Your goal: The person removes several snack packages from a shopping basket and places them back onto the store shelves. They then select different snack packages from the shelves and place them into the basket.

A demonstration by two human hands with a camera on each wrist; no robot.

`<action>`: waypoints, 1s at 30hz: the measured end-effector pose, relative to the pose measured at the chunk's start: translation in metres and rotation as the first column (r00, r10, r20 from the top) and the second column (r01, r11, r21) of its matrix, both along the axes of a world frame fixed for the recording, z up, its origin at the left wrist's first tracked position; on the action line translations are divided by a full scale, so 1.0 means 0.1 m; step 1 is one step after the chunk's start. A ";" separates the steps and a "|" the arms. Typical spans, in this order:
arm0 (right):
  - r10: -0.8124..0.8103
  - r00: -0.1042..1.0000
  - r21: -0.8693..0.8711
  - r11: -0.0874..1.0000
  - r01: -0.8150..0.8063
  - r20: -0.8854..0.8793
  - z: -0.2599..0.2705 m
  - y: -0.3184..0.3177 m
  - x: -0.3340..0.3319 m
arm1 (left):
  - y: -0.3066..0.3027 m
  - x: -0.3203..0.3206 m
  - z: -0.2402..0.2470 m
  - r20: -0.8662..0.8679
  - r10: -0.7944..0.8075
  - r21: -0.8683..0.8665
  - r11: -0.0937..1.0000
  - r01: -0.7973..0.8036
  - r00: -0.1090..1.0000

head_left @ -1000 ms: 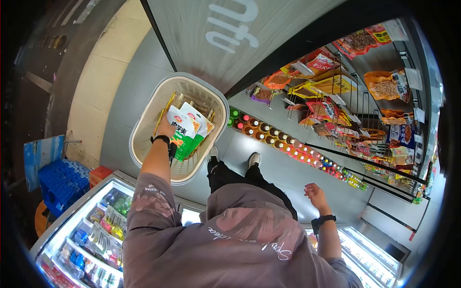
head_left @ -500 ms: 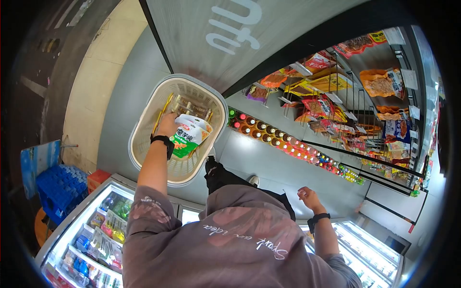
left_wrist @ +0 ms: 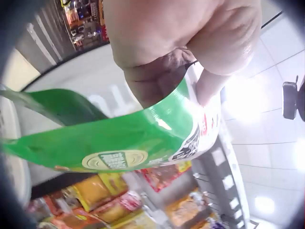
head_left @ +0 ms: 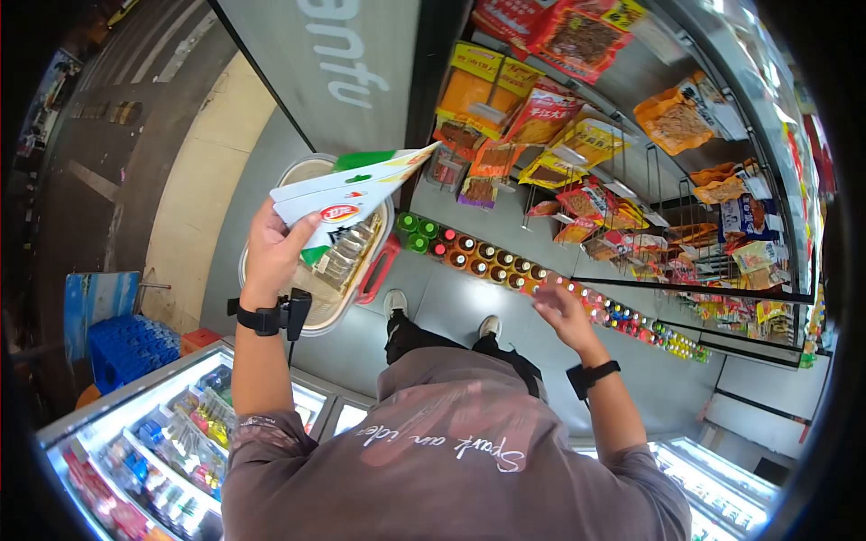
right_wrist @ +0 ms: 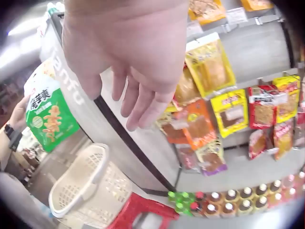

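Observation:
My left hand [head_left: 275,243] pinches white-and-green snack bags [head_left: 347,203] by one end, thumb on the printed face, above the beige basket [head_left: 254,270]. In the left wrist view a green bag [left_wrist: 119,138] curves away from the fingers, with another green flap behind it. The right wrist view shows the front of a bag [right_wrist: 47,112], white at the top and green below. My right hand [head_left: 564,316] hangs in the air with loose fingers, holding nothing, in front of the snack rack. Clear-looking packs [head_left: 347,252] lie inside the basket.
The basket stands on a red stool [right_wrist: 143,212] beside a grey panel [head_left: 307,54]. Hanging snack bags [head_left: 586,144] fill the rack at right, above rows of bottles [head_left: 487,257] on the floor. Lit glass-topped freezers [head_left: 171,442] and blue crates [head_left: 135,347] stand at left.
My left hand has lifted the snack bags up out of the basket, and they now tilt above it. My right hand has risen slightly and its fingers have spread. The view has shifted toward the rack.

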State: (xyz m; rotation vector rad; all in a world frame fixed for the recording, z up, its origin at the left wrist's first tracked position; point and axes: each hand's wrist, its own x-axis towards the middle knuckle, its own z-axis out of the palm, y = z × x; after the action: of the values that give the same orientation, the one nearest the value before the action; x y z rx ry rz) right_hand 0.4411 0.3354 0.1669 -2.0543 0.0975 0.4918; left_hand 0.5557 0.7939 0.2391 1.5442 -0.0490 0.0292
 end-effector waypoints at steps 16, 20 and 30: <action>0.019 0.998 0.694 0.720 0.028 -0.060 0.11 -1.39 -0.61 | -3.46 -1.45 -0.54 -0.414 -0.315 -0.634 0.773 -0.022 0.854; -0.107 0.965 0.767 0.588 0.256 -0.240 -0.09 -1.55 -0.77 | -3.61 -1.72 -0.68 -0.505 -0.503 -0.660 0.749 0.062 0.702; -0.381 0.904 0.636 0.653 0.412 -0.195 -0.11 -1.50 -0.78 | -3.47 -1.52 -0.76 -0.449 -0.454 -0.436 0.863 0.254 0.770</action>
State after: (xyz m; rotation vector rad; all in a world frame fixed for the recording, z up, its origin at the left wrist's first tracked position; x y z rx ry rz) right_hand 0.3628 0.1855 0.1562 -1.2517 0.3442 0.2367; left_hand 0.4034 0.4469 0.1629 1.1098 0.1049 -0.6803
